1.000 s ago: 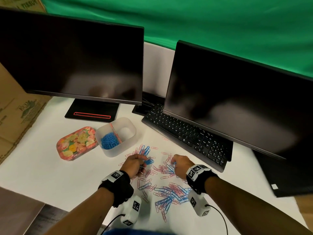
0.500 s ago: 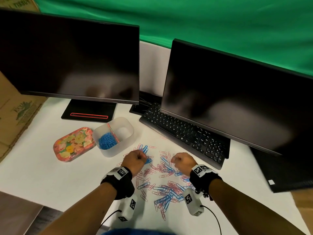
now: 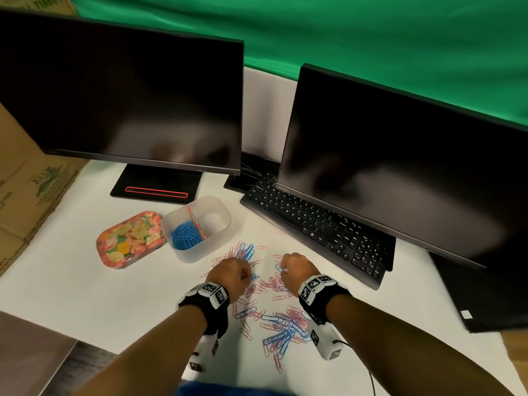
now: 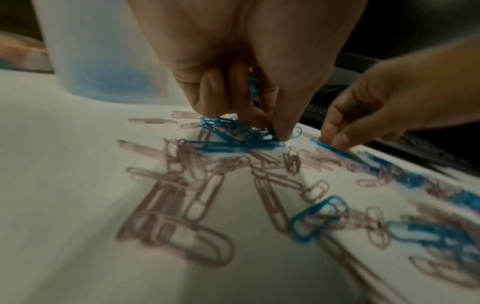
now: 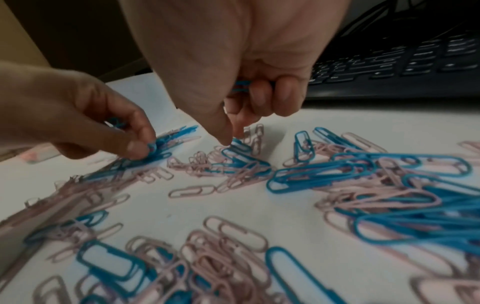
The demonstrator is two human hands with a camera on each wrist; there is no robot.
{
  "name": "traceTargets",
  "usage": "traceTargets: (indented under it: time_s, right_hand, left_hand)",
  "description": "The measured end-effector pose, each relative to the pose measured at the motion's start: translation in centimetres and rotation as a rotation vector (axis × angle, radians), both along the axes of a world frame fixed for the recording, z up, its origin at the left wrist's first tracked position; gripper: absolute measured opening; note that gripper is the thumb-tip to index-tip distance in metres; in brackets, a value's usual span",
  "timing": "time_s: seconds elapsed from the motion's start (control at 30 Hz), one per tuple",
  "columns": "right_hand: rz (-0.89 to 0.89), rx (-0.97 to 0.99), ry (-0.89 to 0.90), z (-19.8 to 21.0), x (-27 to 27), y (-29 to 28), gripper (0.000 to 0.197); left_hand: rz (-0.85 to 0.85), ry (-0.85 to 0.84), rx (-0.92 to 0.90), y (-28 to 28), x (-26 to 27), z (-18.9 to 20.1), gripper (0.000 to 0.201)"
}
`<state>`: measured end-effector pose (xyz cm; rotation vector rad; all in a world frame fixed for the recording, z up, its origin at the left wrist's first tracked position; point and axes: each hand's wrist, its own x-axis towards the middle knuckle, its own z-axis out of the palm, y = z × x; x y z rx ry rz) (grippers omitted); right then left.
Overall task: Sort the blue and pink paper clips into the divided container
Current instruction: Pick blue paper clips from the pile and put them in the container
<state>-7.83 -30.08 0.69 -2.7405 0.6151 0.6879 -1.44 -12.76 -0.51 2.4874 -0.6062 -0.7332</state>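
Note:
Blue and pink paper clips (image 3: 274, 312) lie scattered on the white table. The translucent divided container (image 3: 221, 232) stands behind them to the left, with blue clips (image 3: 185, 239) in its left compartment. My left hand (image 3: 237, 274) hovers over the pile's far left. It keeps blue clips (image 4: 253, 86) in its curled fingers and pinches another blue clip (image 4: 262, 144) on the table. My right hand (image 3: 294, 267) is just to its right. It holds blue clips (image 5: 241, 86) in its curled fingers, and its thumb and forefinger pinch a blue clip (image 5: 237, 144).
A flowered tin lid (image 3: 130, 238) lies left of the container. A black keyboard (image 3: 317, 224) and two dark monitors (image 3: 400, 172) stand behind the pile. Cardboard boxes (image 3: 25, 181) line the left edge. Bare table surface lies at the left.
Both hands have stayed over the far part of the pile, picking among the clips. The right hand has edged slightly left. The container looks the same.

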Motion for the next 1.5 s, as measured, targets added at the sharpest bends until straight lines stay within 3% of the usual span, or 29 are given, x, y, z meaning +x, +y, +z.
traceTargets:
  time_s: [0.13, 0.37, 0.57, 0.63, 0.73, 0.9, 1.1, 1.2, 1.37, 1.5]
  right_hand:
    - [0.032, -0.085, 0.044, -0.5, 0.5, 0.3, 0.03]
    - [-0.058, 0.031, 0.021, 0.0, 0.8, 0.0, 0.025]
    - [-0.334, 0.487, -0.234, 0.6, 0.6, -1.0, 0.01]
    - [-0.371, 0.681, -0.233, 1.5, 1.3, -0.3, 0.016]
    - [-0.466, 0.958, -0.263, 3.4, 2.7, 1.8, 0.028]
    - [-0.527, 1.28, -0.199, 6.7, 6.0, 5.8, 0.019]
    - [-0.457, 1.172, -0.109, 8.2, 11.6, 10.4, 0.022]
    - [-0.469, 1.151, -0.018, 7.9, 13.7, 11.7, 0.035]
    - [-0.513, 1.102, -0.059, 7.5, 15.1, 12.4, 0.027]
    - [-0.514, 1.222, -0.015, 8.6, 14.6, 10.9, 0.034]
  left_hand:
    - [0.136, 0.084, -0.162, 0.6, 0.4, -0.1, 0.026]
    - [0.357, 0.196, -0.33, 0.7, 1.0, -0.3, 0.01]
    - [0.436, 0.441, -0.524, 1.0, 0.8, 1.8, 0.016]
    - [0.514, 0.544, -0.566, 1.3, 0.7, 2.8, 0.023]
    - [0.675, 0.715, -0.774, 2.0, 1.2, 4.4, 0.028]
    - [0.917, 0.772, -1.057, 4.2, 3.4, 6.6, 0.021]
    - [0.944, 0.524, -0.849, 6.9, 6.5, 8.1, 0.025]
    - [0.984, 0.534, -0.827, 7.6, 7.9, 8.1, 0.025]
    - [1.068, 0.537, -0.805, 7.7, 9.4, 7.6, 0.021]
    - [1.013, 0.482, -0.733, 7.5, 9.7, 7.4, 0.016]
